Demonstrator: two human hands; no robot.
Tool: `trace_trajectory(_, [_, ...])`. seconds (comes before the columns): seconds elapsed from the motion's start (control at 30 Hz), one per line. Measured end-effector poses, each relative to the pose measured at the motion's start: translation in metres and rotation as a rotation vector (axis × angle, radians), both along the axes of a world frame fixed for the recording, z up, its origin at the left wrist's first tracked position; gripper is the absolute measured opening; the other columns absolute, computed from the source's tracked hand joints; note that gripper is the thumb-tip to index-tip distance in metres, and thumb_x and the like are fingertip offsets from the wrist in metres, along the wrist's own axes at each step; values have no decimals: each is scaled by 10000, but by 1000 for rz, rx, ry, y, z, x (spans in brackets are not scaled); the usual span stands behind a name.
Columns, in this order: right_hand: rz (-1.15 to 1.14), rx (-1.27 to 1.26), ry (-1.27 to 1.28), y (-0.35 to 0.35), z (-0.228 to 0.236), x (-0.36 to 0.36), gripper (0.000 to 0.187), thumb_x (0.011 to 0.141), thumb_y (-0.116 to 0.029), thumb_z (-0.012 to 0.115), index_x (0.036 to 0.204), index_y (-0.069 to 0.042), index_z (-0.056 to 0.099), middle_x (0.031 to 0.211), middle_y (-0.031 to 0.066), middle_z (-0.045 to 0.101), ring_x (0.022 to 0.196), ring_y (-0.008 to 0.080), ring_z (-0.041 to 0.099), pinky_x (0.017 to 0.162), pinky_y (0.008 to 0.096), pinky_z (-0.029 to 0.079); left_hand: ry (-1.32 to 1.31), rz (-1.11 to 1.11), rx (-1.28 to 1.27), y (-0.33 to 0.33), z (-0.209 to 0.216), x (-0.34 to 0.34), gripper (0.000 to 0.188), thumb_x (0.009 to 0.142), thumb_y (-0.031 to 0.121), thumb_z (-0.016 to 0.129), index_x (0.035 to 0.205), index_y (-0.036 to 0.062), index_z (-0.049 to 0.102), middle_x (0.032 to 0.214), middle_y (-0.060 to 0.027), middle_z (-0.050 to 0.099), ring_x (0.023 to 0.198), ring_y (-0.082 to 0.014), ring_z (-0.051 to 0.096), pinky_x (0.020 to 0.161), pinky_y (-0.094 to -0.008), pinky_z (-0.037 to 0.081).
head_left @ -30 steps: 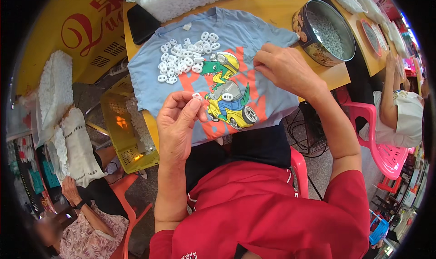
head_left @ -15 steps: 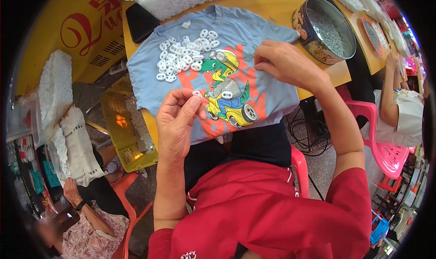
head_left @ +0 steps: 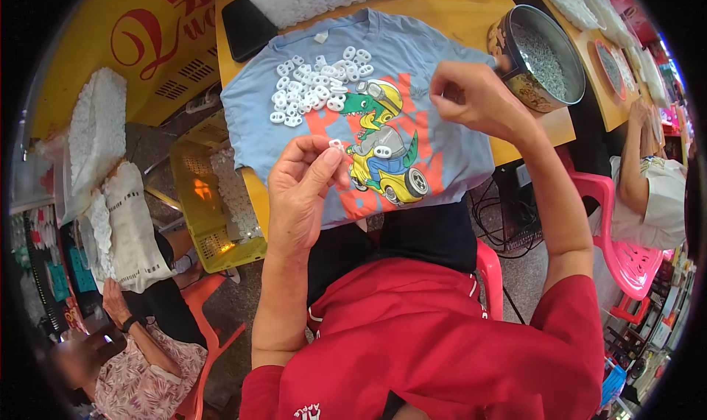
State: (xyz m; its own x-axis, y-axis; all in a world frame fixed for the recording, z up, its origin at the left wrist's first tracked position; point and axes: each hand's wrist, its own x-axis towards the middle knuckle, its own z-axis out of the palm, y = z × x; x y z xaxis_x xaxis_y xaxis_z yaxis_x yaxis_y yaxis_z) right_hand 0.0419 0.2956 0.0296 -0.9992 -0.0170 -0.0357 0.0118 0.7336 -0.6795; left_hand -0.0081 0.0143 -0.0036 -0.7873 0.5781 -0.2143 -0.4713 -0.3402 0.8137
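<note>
My left hand (head_left: 298,188) is closed, pinching a small white two-holed plastic piece (head_left: 336,145) between thumb and forefinger. Below the tin, over the right side of a blue printed T-shirt (head_left: 254,81), my right hand (head_left: 479,100) has its fingers curled together. Whatever those fingers hold, if anything, is too small or hidden. A loose pile of similar white pieces (head_left: 317,85) lies on the shirt's upper left. One single white piece (head_left: 382,151) rests on the printed dinosaur. Near my right hand stands a round tin (head_left: 507,59) of small grey metal parts (head_left: 543,63).
A clear container of white pieces (head_left: 324,0) and a black phone (head_left: 252,28) are at the table's (head_left: 456,15) far side. A yellow crate (head_left: 188,177) stands lower left. Other people sit at both sides, near an orange chair (head_left: 202,309) and a pink chair (head_left: 626,251).
The whole view has shifted slightly, so things appear farther right. My right hand's fingers are curled more tightly. The left hand still pinches the white piece.
</note>
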Motion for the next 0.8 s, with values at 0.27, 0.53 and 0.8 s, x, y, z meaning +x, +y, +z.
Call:
trace_trajectory(0.27, [-134,-833,3,-65,-14,18,135,905,-35,609,1025,27,613,887,29,620,726,82,591,655,230,510,18,-19,24,9,0,4,133,912,82,627,1013,19,570,879,-50,625,712,-106,584,629,-226,474])
trace_trajectory(0.53, [-189,-942,100,-104,-18,17,200,911,-60,623,1091,27,606,936,58,639,806,95,612,674,236,507,41,13,31,11,3,8,147,912,92,629,1022,13,571,888,-46,623,708,-107,588,627,-221,465])
trace_trajectory(0.8, [-211,-1070,122,-113,-18,17,258,894,-48,641,1131,27,570,1016,80,644,876,118,627,678,244,515,81,35,30,11,2,10,151,908,81,634,1021,4,571,881,-43,616,711,-111,584,649,-230,455])
